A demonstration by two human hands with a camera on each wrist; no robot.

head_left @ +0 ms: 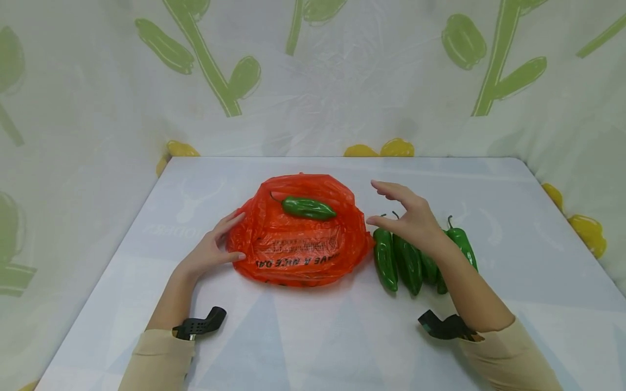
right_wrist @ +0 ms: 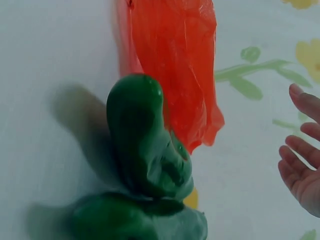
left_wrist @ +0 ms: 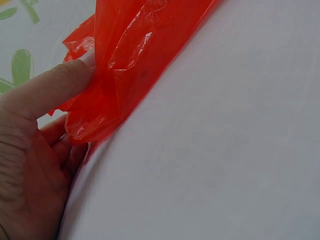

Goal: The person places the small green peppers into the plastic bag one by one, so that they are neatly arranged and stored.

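On the table lies a red plastic bag (head_left: pixel 293 271), its mouth spread wide, with one green chili pepper (head_left: pixel 308 208) on it. My left hand (head_left: pixel 212 247) touches the bag's left side, thumb and fingers spread apart; in the left wrist view the thumb rests against the crumpled red plastic (left_wrist: pixel 135 55). To the right of the bag, my right hand (head_left: pixel 411 214) hovers with fingers and thumb parted and nothing between them. Several green chili peppers (head_left: pixel 385 263) lie beneath and beside it, partly hidden by the right hand and forearm.
A white table (head_left: pixel 313 336) with pale printed shapes holds everything. Behind it hangs a pale cloth (head_left: pixel 367 81) with green plant prints. Each wrist wears a black camera mount, one on the left (head_left: pixel 200 324) and one on the right (head_left: pixel 447 326).
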